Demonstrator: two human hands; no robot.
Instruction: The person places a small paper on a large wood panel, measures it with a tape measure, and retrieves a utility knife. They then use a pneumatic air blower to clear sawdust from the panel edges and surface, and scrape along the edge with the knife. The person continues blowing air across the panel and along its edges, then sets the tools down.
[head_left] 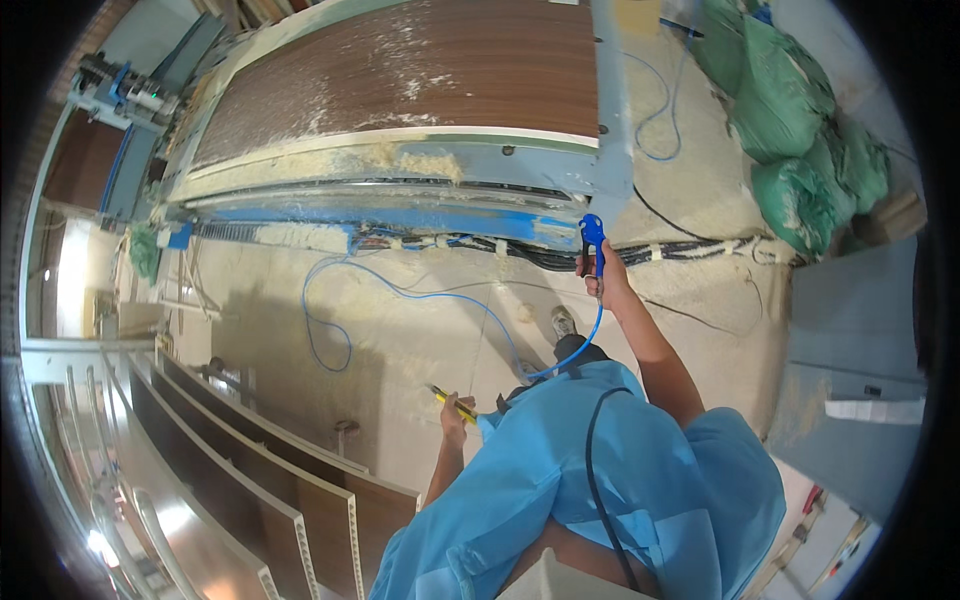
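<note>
My right hand (604, 272) is closed around the grip of a blue air blow gun (593, 232), held up close to the edge of the machine bed. From its handle a thin blue air hose (455, 297) loops down past my body and over the floor to the left. Lower and further left, my left hand (456, 418) grips a slim yellow-and-black tool (441, 396), its tip pointing up and left. The tool's exact kind is too small to tell. Beyond the blow gun, a brown wood-grain panel (430, 75) lies on the machine bed, streaked with pale dust.
The grey-blue machine bed (540, 165) carries sawdust along its front edge. Black cables (530, 255) run below it over the floor. Green sacks (790, 110) sit at the far right, above a grey cabinet (850, 370). Several brown panels (255, 455) stand in a rack at the lower left.
</note>
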